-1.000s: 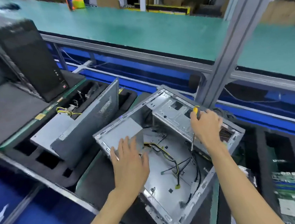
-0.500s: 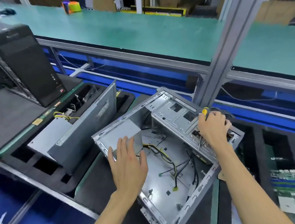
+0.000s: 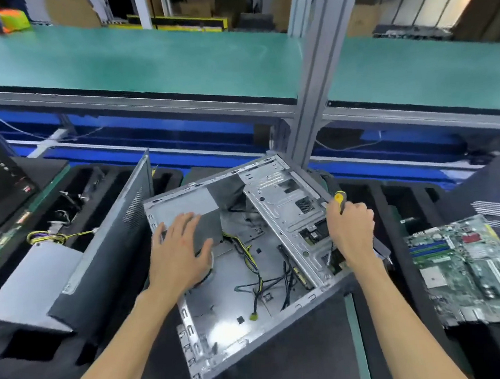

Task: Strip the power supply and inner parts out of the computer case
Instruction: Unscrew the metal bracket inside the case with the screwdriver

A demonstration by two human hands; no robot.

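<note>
The open computer case lies on its side on the counter, interior facing up for access. Left hand: fingers straight and spread, resting flat on the power supply in the far-left corner, probably to steady it. Right hand: fingers curled round a yellow-handled screwdriver, tip down at the drive cage; the contact point is unclear.

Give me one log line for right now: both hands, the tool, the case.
left hand: flat on power supply | right hand: grips screwdriver at drive cage | case: open, cables inside
</note>
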